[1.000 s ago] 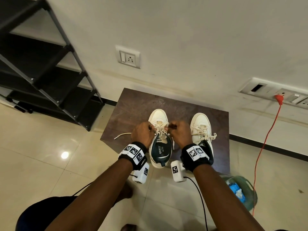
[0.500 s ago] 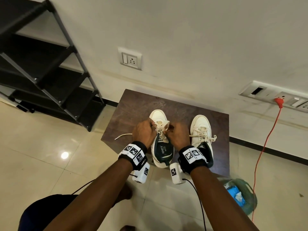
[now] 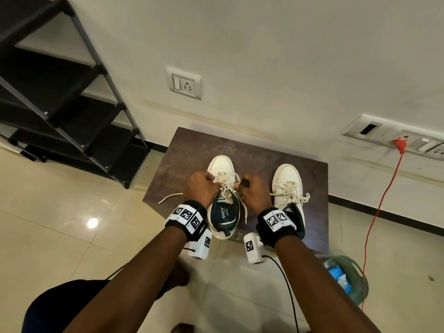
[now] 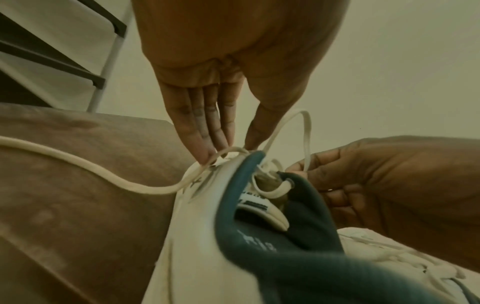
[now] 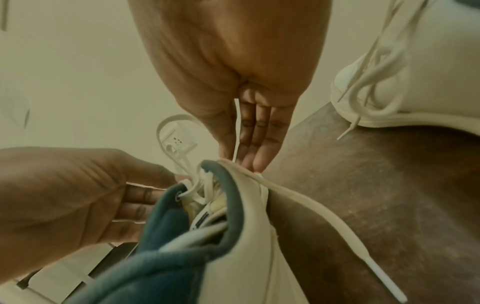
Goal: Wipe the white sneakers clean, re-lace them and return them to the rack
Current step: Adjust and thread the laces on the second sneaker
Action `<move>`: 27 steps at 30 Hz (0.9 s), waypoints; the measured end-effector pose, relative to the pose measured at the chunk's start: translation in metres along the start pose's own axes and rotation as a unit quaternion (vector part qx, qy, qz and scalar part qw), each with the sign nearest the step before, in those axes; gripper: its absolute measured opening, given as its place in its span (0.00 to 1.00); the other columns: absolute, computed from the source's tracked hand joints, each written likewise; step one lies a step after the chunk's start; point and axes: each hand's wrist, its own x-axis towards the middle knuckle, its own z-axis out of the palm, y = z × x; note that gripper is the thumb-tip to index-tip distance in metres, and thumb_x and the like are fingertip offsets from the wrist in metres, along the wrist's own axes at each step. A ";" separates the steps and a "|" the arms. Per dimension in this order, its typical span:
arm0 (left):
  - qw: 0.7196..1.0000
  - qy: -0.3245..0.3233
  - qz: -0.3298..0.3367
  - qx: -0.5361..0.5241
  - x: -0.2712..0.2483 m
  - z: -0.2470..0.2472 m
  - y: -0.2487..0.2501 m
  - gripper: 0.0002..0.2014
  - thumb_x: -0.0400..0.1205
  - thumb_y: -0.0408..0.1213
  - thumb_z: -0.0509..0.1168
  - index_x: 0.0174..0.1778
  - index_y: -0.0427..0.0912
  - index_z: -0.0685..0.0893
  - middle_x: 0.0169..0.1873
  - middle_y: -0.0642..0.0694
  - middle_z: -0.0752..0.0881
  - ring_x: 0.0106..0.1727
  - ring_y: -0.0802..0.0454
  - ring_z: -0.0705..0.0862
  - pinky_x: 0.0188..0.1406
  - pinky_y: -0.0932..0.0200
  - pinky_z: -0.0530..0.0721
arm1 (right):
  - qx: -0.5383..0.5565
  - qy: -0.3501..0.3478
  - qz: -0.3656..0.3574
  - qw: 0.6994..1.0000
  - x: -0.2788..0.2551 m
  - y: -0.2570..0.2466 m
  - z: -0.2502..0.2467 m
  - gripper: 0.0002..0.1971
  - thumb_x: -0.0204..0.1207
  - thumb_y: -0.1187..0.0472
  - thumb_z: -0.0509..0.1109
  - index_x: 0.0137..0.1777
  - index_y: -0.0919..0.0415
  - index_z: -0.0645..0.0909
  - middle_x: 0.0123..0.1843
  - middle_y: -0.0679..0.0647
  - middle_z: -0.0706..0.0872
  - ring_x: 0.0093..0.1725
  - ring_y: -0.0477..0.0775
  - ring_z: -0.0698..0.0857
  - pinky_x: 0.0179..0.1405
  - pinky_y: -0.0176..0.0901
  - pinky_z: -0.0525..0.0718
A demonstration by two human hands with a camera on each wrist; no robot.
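Note:
Two white sneakers stand side by side on a small brown table [image 3: 192, 150]. Both hands work at the top eyelets of the left sneaker [image 3: 222, 164], whose dark green lining faces me. My left hand [image 3: 212, 182] pinches its cream lace [image 4: 130, 185] at the left eyelet, thumb and fingertips [image 4: 207, 152] together. My right hand [image 3: 240, 188] pinches the other lace strand, which runs up between its thumb and fingers [image 5: 255, 144]. One loose lace end [image 3: 168, 197] trails left over the table. The right sneaker [image 3: 287, 181] is laced and tied in a bow.
A black shoe rack [image 3: 60, 104] stands against the wall at the left. A green basket [image 3: 355, 284] with blue items sits on the floor by the table's right corner. A red cable [image 3: 379, 207] hangs from a wall socket at the right.
Both hands have stayed on the left sneaker's lace. They have drawn slightly apart, and a lace loop now shows between them.

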 end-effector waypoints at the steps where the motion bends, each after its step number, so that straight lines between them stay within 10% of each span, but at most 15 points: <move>1: 1.000 -0.001 0.004 -0.003 0.000 0.001 -0.002 0.06 0.76 0.38 0.78 0.47 0.42 0.93 0.42 0.45 0.93 0.47 0.46 0.90 0.50 0.52 0.88 | -0.012 0.000 -0.002 1.000 0.001 0.000 0.002 0.14 0.79 0.62 0.75 0.33 0.49 0.79 0.32 0.48 0.84 0.36 0.53 0.83 0.42 0.50 0.82; 6: 0.999 -0.021 0.004 0.025 0.005 0.000 -0.003 0.05 0.80 0.35 0.73 0.47 0.45 0.94 0.45 0.45 0.93 0.48 0.45 0.89 0.51 0.48 0.89 | -0.100 0.024 -0.050 0.993 0.007 -0.010 0.004 0.05 0.80 0.62 0.68 0.48 0.58 0.86 0.46 0.57 0.91 0.46 0.60 0.87 0.46 0.52 0.83; 17: 0.999 -0.038 0.030 -0.024 0.006 -0.002 -0.006 0.04 0.81 0.32 0.72 0.43 0.40 0.92 0.40 0.45 0.92 0.45 0.49 0.89 0.52 0.52 0.87 | 0.048 0.062 0.032 0.996 0.000 0.013 0.025 0.07 0.79 0.51 0.59 0.52 0.45 0.77 0.40 0.46 0.91 0.41 0.53 0.91 0.45 0.62 0.90; 27: 0.999 0.008 0.036 -0.011 -0.017 0.005 -0.016 0.09 0.78 0.47 0.76 0.36 0.47 0.89 0.34 0.54 0.90 0.38 0.52 0.88 0.41 0.55 0.86 | 0.103 0.104 0.051 0.988 -0.012 0.009 0.019 0.07 0.73 0.49 0.76 0.42 0.51 0.84 0.36 0.47 0.90 0.37 0.50 0.89 0.43 0.59 0.90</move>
